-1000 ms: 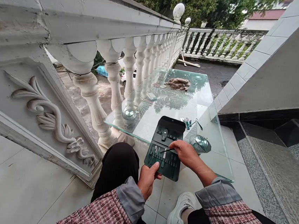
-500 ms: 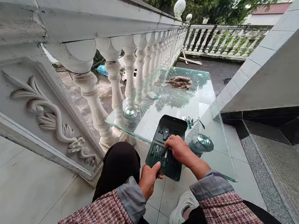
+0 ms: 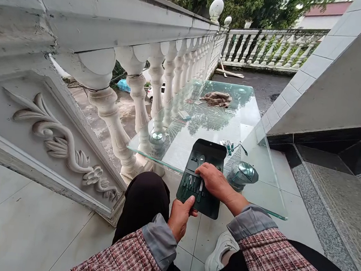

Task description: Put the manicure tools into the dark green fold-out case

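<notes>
An open dark manicure case lies tilted above my lap, its flap at the far end. My left hand grips the near edge, thumb on top and fingers underneath. My right hand is over the middle of the case with its fingers drawn together; what their tips pinch is hidden. Just below them a slim silver tool stands in the loops. Small metal tools sit in loops to the left, and a nail clipper is held in the upper half.
Beyond the case is a glass table. On it are several small metal tools, a brown cloth and a small packet. A white balustrade runs along the left; stone steps are at right.
My right hand has shifted slightly up and to the left over the case. My left hand and the case have hardly moved.
</notes>
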### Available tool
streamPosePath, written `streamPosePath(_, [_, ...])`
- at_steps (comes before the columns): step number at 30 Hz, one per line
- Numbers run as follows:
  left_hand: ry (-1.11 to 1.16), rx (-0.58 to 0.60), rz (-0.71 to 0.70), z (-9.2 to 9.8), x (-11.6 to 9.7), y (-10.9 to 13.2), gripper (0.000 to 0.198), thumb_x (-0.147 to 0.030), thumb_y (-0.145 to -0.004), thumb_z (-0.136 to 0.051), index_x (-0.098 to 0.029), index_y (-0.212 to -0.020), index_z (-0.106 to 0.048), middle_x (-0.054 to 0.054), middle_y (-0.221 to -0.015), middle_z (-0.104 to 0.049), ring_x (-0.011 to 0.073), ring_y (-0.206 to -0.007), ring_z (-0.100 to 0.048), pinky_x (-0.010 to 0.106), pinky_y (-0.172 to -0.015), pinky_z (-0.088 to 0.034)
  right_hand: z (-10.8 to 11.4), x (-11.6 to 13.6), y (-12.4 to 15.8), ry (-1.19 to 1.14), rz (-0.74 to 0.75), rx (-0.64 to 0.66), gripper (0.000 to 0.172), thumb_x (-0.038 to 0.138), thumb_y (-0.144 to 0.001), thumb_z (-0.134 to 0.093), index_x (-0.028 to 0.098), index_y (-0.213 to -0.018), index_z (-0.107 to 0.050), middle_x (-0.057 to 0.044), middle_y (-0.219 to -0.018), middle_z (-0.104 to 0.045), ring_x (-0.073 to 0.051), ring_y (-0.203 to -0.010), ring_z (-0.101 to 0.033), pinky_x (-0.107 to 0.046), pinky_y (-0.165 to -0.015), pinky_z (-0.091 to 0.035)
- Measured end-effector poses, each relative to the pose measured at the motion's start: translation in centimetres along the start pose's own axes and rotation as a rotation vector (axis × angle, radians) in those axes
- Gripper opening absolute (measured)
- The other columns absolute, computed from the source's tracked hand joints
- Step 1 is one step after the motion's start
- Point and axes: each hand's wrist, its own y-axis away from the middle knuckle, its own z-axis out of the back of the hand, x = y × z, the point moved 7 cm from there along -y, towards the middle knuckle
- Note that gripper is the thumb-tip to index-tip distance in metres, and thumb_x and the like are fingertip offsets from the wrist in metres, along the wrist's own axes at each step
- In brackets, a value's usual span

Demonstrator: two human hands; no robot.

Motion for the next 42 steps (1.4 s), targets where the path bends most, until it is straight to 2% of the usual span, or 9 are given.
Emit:
streamPosePath(5, [-0.003, -0.002, -0.002, 0.0, 0.0, 0.0, 0.045, -0.047, -0.057, -0.076, -0.012, -0.079, -0.058, -0.001, -0.064, -0.056, 0.0086, -0.05, -0.05, 0.02, -0.044, -0.042, 0.4, 0.8, 0.3, -0.004, 0.042, 0.015, 0.025, 0.01, -0.082, -0.044, 0.02, -0.094, -0.064, -0.005, -0.093, -0.06, -0.016, -0.087, -0.05, -0.026, -0.078, -0.036])
streamPosePath(8, [-0.002, 0.001, -0.009, 0.0, -0.1, 0.1, 0.044, -0.048, -0.058, -0.075, -0.012, -0.076, -0.058, 0.0, -0.064, -0.057, 0.0088, -0.05, -0.05, 0.02, -0.044, -0.041, 1.5, -0.8, 0.5, 0.023, -0.096, -0.059, 0.029, 0.01, -0.084, -0.04, 0.019, -0.099, -0.063, -0.007, -0.099, -0.059, -0.016, -0.091, -0.05, -0.026, -0.078, -0.037])
streamPosePath(11, [-0.001, 0.004, -0.01, 0.0, -0.1, 0.1, 0.044, -0.049, -0.057, -0.075, -0.012, -0.073, -0.058, 0.001, -0.063, -0.056, 0.009, -0.05, -0.05, 0.02, -0.043, -0.04, 1.4, -1.7, 0.7, 0.077, -0.183, -0.016, 0.028, 0.011, -0.085, -0.04, 0.019, -0.093, -0.065, -0.007, -0.094, -0.058, -0.017, -0.089, -0.049, -0.026, -0.075, -0.036])
streamPosePath(15, [0.004, 0.002, -0.008, 0.0, 0.0, 0.1, 0.045, -0.049, -0.057, -0.076, -0.012, -0.075, -0.058, 0.0, -0.063, -0.055, 0.0088, -0.049, -0.049, 0.02, -0.044, -0.041, 0.8, -0.5, 0.9, 0.121, -0.123, 0.095, 0.027, 0.011, -0.084, -0.04, 0.02, -0.087, -0.066, -0.007, -0.092, -0.057, -0.017, -0.088, -0.046, -0.026, -0.076, -0.034])
streamPosePath(20, [0.008, 0.024, -0.006, -0.3, 0.0, 0.0, 0.044, -0.047, -0.055, -0.077, -0.012, -0.075, -0.058, 0.0, -0.063, -0.056, 0.0081, -0.049, -0.048, 0.02, -0.044, -0.041, 0.7, 0.8, 1.1, 0.186, -0.068, 0.14, 0.028, 0.009, -0.083, -0.04, 0.02, -0.091, -0.065, -0.007, -0.095, -0.057, -0.018, -0.087, -0.043, -0.027, -0.074, -0.033])
streamPosePath(27, [0.006, 0.044, -0.006, -0.4, -0.2, 0.0, 0.045, -0.042, -0.051, -0.08, -0.011, -0.078, -0.061, 0.001, -0.064, -0.057, 0.0088, -0.05, -0.049, 0.021, -0.044, -0.041, 0.6, 1.5, 1.6, 0.236, -0.007, 0.141, 0.027, 0.01, -0.083, -0.043, 0.02, -0.092, -0.066, -0.008, -0.097, -0.057, -0.019, -0.089, -0.043, -0.029, -0.075, -0.033])
streamPosePath(35, [0.001, 0.015, 0.011, -0.2, 0.0, -0.3, 0.039, -0.04, -0.055, -0.078, -0.013, -0.077, -0.06, -0.001, -0.063, -0.057, 0.0081, -0.049, -0.049, 0.02, -0.046, -0.041, 0.3, 2.2, 2.6, 0.118, 0.051, 0.075, 0.029, 0.011, -0.084, -0.042, 0.02, -0.097, -0.066, -0.008, -0.098, -0.058, -0.019, -0.091, -0.045, -0.029, -0.079, -0.037])
streamPosePath(38, [0.002, 0.006, 0.029, -0.2, 0.1, -0.3, 0.037, -0.039, -0.056, -0.077, -0.013, -0.075, -0.06, 0.0, -0.063, -0.057, 0.0083, -0.049, -0.05, 0.021, -0.047, -0.042, 1.1, 0.9, 2.9, 0.087, 0.034, -0.025, 0.032, 0.011, -0.085, -0.039, 0.021, -0.104, -0.063, -0.008, -0.102, -0.058, -0.018, -0.092, -0.046, -0.031, -0.081, -0.038])
streamPosePath(42, [0.007, 0.005, 0.054, -0.2, 0.1, -0.1, 0.034, -0.038, -0.057, -0.076, -0.012, -0.071, -0.06, 0.001, -0.063, -0.058, 0.0092, -0.05, -0.052, 0.022, -0.049, -0.044, 3.3, -4.7, 4.1, 0.226, -0.281, -0.159, 0.034, 0.013, -0.086, -0.036, 0.019, -0.11, -0.06, -0.01, -0.106, -0.058, -0.02, -0.095, -0.048, -0.033, -0.084, -0.039])
